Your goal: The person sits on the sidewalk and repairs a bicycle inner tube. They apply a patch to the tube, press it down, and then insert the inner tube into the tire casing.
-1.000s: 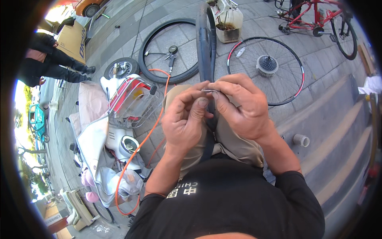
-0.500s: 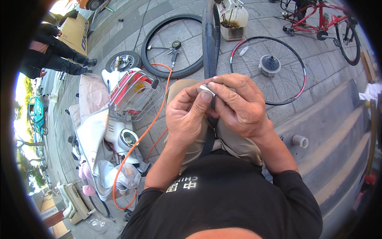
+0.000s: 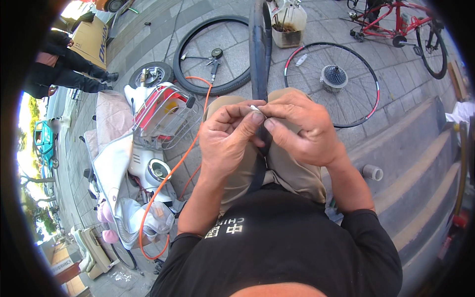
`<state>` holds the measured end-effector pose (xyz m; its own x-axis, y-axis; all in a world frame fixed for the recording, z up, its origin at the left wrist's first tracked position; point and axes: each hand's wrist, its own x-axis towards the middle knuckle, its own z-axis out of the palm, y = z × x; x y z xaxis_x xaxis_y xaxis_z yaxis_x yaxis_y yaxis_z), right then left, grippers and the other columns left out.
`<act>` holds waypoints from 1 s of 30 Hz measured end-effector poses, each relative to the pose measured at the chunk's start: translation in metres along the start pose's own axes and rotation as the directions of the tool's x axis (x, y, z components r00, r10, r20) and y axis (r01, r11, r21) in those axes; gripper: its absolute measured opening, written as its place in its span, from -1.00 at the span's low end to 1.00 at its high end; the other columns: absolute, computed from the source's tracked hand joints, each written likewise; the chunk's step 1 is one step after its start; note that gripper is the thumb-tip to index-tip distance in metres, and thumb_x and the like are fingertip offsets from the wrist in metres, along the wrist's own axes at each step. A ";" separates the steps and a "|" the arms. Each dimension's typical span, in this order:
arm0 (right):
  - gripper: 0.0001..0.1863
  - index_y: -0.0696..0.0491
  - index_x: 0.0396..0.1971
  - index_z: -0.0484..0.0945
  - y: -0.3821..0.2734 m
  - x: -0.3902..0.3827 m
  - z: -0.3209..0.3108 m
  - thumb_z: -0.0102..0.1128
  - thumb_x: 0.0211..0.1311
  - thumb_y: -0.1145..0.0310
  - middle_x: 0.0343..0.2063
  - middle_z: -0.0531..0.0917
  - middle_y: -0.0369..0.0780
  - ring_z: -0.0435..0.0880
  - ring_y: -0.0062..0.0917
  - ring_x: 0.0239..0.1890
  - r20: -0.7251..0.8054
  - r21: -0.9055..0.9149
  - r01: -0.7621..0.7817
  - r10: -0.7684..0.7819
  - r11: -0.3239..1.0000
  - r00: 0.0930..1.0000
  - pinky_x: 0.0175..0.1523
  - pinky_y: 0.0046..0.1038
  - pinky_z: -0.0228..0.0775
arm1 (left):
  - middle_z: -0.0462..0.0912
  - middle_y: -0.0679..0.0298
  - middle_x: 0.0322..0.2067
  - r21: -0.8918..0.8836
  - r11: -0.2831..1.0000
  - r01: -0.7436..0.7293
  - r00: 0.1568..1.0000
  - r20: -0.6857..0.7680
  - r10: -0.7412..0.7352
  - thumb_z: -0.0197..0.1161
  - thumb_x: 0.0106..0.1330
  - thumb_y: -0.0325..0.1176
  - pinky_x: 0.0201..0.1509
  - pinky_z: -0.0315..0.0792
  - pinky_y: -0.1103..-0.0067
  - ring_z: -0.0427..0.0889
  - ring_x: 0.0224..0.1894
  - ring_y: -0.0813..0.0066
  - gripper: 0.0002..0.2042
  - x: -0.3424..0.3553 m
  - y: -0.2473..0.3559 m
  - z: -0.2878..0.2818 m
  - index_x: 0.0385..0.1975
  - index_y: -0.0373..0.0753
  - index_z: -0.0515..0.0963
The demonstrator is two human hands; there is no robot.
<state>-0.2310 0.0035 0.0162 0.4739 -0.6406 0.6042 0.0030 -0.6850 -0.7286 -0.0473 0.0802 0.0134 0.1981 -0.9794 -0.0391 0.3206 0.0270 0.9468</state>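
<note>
Above my knees, my left hand (image 3: 228,136) pinches a small white, foil-like piece (image 3: 255,108) between thumb and forefinger. My right hand (image 3: 304,127) meets it from the other side, its forefinger tip at the piece's edge and its thumb a little lower. Most of the piece is hidden by the fingertips, so its kind is unclear. A flat black inner tube (image 3: 259,59) runs from the top of the view down between my knees and passes behind my hands.
Ahead lie a black bicycle tyre (image 3: 180,44) with an inflator gauge (image 3: 216,53) inside its ring, and a spoked wheel (image 3: 374,106). An orange hose (image 3: 174,171) loops past a white scooter (image 3: 143,166) at left. Stone steps (image 3: 396,148) rise at right; a red bicycle (image 3: 398,20) lies beyond.
My right hand's thumb has moved away from the forefinger, and the hand has opened out slightly. The white piece has tilted and shows less of its face. My left hand keeps its pinch.
</note>
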 end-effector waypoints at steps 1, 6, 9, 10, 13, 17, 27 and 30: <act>-0.76 0.16 -0.10 0.80 -0.001 0.001 -0.001 0.43 0.23 0.50 -0.28 0.80 -0.15 0.75 -0.30 -0.23 0.013 0.017 -0.029 0.029 0.999 0.999 -0.10 -0.33 0.58 | 0.78 0.04 -0.01 0.021 1.000 -0.002 1.000 0.009 0.001 0.39 0.51 -0.46 -0.36 0.68 0.71 0.78 -0.23 0.58 -0.78 0.000 0.001 -0.001 -0.01 -0.49 0.62; -0.78 0.12 -0.13 0.82 -0.004 0.007 -0.006 0.45 0.22 0.47 -0.32 0.80 -0.20 0.74 -0.36 -0.27 0.074 0.026 -0.127 0.125 0.992 0.989 -0.16 -0.33 0.53 | 0.79 0.09 -0.15 0.128 0.991 -0.028 1.000 0.015 0.026 0.35 0.54 -0.46 -0.47 0.64 0.68 0.78 -0.25 0.52 -0.79 -0.002 0.004 -0.003 -0.01 -0.49 0.63; -0.78 0.13 -0.14 0.82 -0.001 0.008 -0.007 0.44 0.22 0.46 -0.34 0.79 -0.20 0.74 -0.36 -0.28 0.105 0.014 -0.117 0.115 0.993 0.988 -0.16 -0.32 0.53 | 0.79 0.11 -0.17 0.125 0.992 -0.021 1.000 0.022 0.018 0.34 0.55 -0.46 -0.44 0.62 0.72 0.80 -0.25 0.54 -0.80 -0.002 0.004 -0.003 -0.01 -0.48 0.61; -0.78 0.14 -0.14 0.82 -0.001 0.008 -0.007 0.44 0.22 0.46 -0.34 0.79 -0.20 0.74 -0.36 -0.29 0.103 0.014 -0.114 0.112 0.993 0.988 -0.17 -0.32 0.53 | 0.79 0.12 -0.17 0.126 0.992 -0.017 1.000 0.021 0.015 0.34 0.55 -0.46 -0.42 0.62 0.73 0.81 -0.25 0.55 -0.80 -0.002 0.003 -0.003 -0.01 -0.48 0.60; -0.79 0.15 -0.15 0.82 0.001 0.008 -0.007 0.43 0.22 0.45 -0.35 0.79 -0.19 0.73 -0.35 -0.30 0.103 0.020 -0.110 0.108 0.994 0.989 -0.17 -0.32 0.53 | 0.78 0.11 -0.16 0.105 0.994 -0.042 0.999 0.026 0.040 0.32 0.56 -0.47 -0.38 0.65 0.70 0.81 -0.21 0.51 -0.81 -0.001 0.001 -0.003 -0.02 -0.48 0.59; -0.80 0.15 -0.17 0.81 -0.001 0.009 -0.008 0.42 0.22 0.46 -0.39 0.79 -0.19 0.73 -0.34 -0.32 0.116 0.026 -0.122 0.118 0.992 0.986 -0.17 -0.32 0.54 | 0.78 0.11 -0.15 0.106 0.994 -0.040 0.999 0.037 0.036 0.32 0.56 -0.49 -0.31 0.69 0.67 0.82 -0.18 0.48 -0.82 -0.002 0.001 -0.005 -0.02 -0.48 0.59; -0.85 0.16 -0.26 0.81 -0.002 0.013 -0.012 0.38 0.27 0.41 -0.44 0.77 -0.18 0.73 -0.35 -0.36 0.160 0.118 -0.222 0.202 0.968 0.966 -0.20 -0.34 0.55 | 0.76 0.09 -0.13 0.176 0.982 -0.070 0.995 0.078 0.057 0.31 0.53 -0.56 -0.27 0.77 0.56 0.80 -0.18 0.43 -0.83 -0.003 0.004 -0.008 0.00 -0.51 0.59; -0.83 0.19 -0.27 0.81 0.000 0.014 -0.015 0.36 0.30 0.40 -0.44 0.79 -0.19 0.74 -0.48 -0.37 0.209 0.166 -0.313 0.276 0.935 0.938 -0.23 -0.42 0.55 | 0.76 0.08 -0.13 0.175 0.983 -0.062 0.994 0.097 0.046 0.32 0.53 -0.56 -0.25 0.77 0.56 0.82 -0.15 0.41 -0.82 -0.004 0.004 -0.008 0.01 -0.52 0.58</act>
<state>-0.2378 -0.0108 0.0292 0.6298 -0.7174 0.2978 0.0011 -0.3825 -0.9239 -0.0392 0.0861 0.0152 0.1213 -0.9920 0.0355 0.1408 0.0526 0.9886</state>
